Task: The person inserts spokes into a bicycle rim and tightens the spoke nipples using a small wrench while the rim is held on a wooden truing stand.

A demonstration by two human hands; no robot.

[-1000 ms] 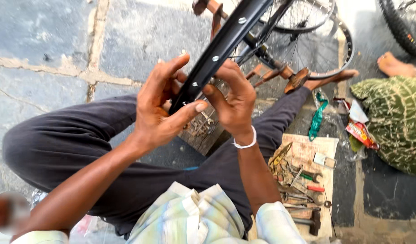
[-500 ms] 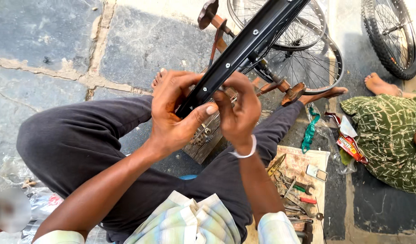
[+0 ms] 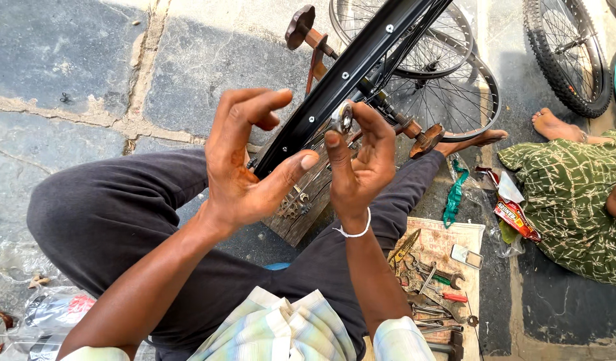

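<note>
The right hand [image 3: 361,167] pinched a small metal tool [image 3: 342,119] between thumb and fingertips, set against the black wheel rim [image 3: 348,73]. The left hand [image 3: 244,164] was spread wide, thumb braced beneath the rim, gripping nothing. The rim was held above the lap, its long run slanting from lower left to upper right. Sound practice, in my judgement: keep the tool square to the rim hole and the rim steadied.
</note>
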